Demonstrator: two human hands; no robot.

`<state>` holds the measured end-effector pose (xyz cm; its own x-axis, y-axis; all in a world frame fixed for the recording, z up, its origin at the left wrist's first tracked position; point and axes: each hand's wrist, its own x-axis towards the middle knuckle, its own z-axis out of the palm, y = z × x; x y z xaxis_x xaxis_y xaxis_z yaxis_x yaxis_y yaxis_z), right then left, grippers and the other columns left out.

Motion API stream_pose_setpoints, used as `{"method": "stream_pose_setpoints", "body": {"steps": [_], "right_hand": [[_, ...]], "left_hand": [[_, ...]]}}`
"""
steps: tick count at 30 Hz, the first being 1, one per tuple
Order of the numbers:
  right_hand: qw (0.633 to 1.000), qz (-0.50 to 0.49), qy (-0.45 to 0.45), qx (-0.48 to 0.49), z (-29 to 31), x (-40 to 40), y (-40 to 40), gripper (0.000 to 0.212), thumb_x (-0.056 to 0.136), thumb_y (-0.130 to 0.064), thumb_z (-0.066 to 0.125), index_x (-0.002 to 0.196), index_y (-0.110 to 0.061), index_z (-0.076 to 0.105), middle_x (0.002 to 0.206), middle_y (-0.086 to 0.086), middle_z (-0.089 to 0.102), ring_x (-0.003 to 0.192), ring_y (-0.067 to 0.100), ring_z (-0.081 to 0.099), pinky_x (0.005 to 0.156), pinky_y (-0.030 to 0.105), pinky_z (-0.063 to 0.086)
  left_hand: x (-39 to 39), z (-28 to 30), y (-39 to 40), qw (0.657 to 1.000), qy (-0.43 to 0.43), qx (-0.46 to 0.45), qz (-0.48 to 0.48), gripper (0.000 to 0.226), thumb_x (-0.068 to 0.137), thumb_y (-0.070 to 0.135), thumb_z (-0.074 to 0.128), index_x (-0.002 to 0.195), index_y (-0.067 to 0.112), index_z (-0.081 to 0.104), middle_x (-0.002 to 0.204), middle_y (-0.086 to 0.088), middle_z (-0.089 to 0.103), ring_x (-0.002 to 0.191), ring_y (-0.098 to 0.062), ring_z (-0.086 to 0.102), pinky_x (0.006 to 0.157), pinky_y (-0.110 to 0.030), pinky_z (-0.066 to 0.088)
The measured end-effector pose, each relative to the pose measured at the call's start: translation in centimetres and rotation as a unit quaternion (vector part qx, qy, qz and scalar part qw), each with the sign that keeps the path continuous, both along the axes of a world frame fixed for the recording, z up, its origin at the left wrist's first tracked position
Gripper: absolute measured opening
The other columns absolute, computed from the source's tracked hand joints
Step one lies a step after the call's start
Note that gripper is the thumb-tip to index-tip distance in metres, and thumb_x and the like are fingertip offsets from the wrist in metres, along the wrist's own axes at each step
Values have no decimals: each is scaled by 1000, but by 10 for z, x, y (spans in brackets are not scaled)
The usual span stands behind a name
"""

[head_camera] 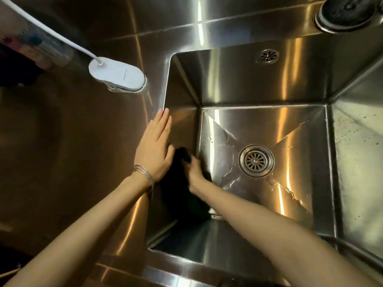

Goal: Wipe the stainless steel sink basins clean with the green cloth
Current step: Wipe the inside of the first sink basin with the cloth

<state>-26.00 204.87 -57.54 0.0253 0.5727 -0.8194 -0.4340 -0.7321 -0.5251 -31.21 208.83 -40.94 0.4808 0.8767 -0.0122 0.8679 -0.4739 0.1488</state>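
Head view shows wiping under way — right hand (195, 169) pinches the dark-looking green cloth (184, 195) against the steel basin's (290, 83) lower-left wall, left hand (154, 150) flat, holding nothing — water streaks remain mid-floor.

Kitchen, deep steel sink basin (259, 83), steel counter (83, 141)

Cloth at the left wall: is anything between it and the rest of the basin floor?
Nothing visible. The right hand holds the cloth against the left wall; the wet floor holds only the drain strainer, set into it.
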Motion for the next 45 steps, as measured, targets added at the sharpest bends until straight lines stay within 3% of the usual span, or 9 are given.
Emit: {"method": "stream_pose_setpoints", "body": {"steps": [5,8,11,16,24,31,36,42,45], "right_hand": [[981,-42,-15,191,52,44,110,47,95,-5,46,140,-13,41,141,10,43,128,24,43,112,40,33],[966,-60,-79,240,55,54,150,46,94,-5,48,139,-14,44,141,13,40,129,25,42,113,39,31],[969,-25,-153,190,10,49,152,43,95,-12,47,137,-18,46,136,15,40,126,27,42,112,38,30],[991,42,-120,38,-25,42,155,39,95,-28,38,131,-18,49,142,12,43,124,34,46,107,43,38],[930,-85,-123,336,113,71,186,34,90,-6,55,123,-10,50,127,13,50,114,22,50,98,30,41],[951,-214,-41,220,109,92,180,29,88,-3,59,116,-7,56,113,12,60,98,21,55,91,33,46],[906,-199,-207,312,117,128,166,24,83,-8,62,105,-17,61,111,15,59,100,26,59,95,42,48],[848,-449,-225,170,108,226,132,33,93,-7,53,125,-6,47,119,5,51,105,17,49,92,26,41],[831,-431,-314,158,110,227,138,35,93,-6,51,126,-1,44,128,16,49,107,22,49,94,30,38]], "left_hand": [[-2,2,3,1000,-16,-4,-7,65,80,23,32,140,0,34,151,-10,22,142,-20,13,117,-29,4],[-1,1,0,1000,-3,3,-1,64,81,25,34,141,2,35,151,-9,23,142,-20,14,118,-28,5],[-2,-1,-1,1000,-7,2,3,63,82,27,35,142,5,32,152,-6,23,142,-17,14,117,-29,7],[0,2,4,1000,-23,6,-6,62,80,23,37,139,4,36,150,-8,28,141,-16,16,116,-31,11],[-1,1,6,1000,3,1,-3,65,78,23,37,139,2,35,150,-9,28,142,-16,14,117,-28,7],[-5,0,6,1000,-4,-1,-13,64,78,23,37,138,1,38,148,-10,32,142,-17,15,117,-30,9],[-6,-1,7,1000,-4,2,-16,63,79,25,37,137,1,38,148,-10,33,142,-17,15,116,-32,11],[-8,-3,10,1000,-3,3,-23,60,80,24,36,135,0,41,147,-10,33,144,-10,7,117,-27,6],[-7,-5,10,1000,-8,4,-25,61,79,25,37,134,0,42,146,-10,33,144,-9,6,117,-26,5]]}}
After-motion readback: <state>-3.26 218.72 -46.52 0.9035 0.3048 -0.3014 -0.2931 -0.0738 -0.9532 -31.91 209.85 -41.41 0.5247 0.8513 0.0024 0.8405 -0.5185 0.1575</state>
